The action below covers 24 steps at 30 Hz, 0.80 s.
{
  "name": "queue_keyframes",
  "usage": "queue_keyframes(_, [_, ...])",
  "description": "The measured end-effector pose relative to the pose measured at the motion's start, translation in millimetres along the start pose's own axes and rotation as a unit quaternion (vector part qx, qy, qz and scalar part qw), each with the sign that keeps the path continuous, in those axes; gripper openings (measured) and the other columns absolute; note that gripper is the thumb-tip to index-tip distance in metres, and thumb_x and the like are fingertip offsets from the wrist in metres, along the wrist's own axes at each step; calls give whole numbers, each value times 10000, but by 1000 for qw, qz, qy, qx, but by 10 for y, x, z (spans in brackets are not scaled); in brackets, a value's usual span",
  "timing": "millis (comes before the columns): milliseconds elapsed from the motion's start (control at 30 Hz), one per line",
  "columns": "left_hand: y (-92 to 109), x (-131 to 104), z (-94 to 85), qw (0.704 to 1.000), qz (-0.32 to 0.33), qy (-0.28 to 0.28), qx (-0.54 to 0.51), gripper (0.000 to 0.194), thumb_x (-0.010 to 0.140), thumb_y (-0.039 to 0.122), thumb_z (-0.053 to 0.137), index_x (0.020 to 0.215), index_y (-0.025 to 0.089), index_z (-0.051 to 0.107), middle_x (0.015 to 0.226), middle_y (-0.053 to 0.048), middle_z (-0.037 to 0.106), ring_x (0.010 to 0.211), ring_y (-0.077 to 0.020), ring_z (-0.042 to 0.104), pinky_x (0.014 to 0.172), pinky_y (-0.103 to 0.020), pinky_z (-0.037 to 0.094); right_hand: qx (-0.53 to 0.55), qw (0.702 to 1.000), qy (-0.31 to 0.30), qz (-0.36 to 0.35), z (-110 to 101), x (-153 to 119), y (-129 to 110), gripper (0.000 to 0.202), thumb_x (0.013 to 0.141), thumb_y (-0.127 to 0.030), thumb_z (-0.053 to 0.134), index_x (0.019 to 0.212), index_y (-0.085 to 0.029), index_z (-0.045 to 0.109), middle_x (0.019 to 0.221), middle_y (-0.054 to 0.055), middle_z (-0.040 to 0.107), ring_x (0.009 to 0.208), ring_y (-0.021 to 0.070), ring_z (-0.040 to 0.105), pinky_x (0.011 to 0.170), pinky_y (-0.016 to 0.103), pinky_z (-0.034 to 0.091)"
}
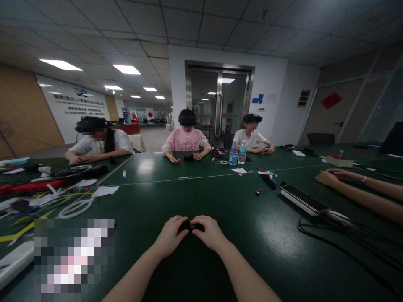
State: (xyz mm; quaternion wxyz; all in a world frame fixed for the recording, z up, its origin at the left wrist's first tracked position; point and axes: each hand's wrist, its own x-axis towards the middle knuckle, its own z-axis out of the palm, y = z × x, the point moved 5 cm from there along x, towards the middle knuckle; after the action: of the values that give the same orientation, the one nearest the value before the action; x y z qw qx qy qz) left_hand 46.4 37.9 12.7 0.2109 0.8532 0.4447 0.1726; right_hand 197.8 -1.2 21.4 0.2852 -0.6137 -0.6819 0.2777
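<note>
Resting low over the green table (151,201), my left hand (171,235) is closed with its fingers curled round a small black object (184,227). Close beside it, my right hand (208,235) also grips dark material at the same spot. The two thumbs and fingertips nearly meet in the middle. My fingers cover most of the object, so whether it is one piece or two, and what kind it is, I cannot tell.
Cables (77,207) and papers crowd the left side, near a pixelated patch. To the right lie a phone on a white box (304,200) with black cords, and another person's forearms (362,184). Two water bottles (233,155) stand farther back. Three people in headsets sit opposite.
</note>
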Motion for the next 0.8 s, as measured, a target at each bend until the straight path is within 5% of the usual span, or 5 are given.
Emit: queue_keyframes(800, [-12, -9, 1, 1000, -3, -6, -12, 431, 819, 373, 461, 1219, 214, 498, 1208, -57, 528, 1121, -208, 468, 955, -344, 369, 21, 1000, 8, -1, -27, -28, -22, 318, 742, -296, 590, 1057, -334, 621, 1190, -21, 569, 1150, 207, 466, 990, 404, 324])
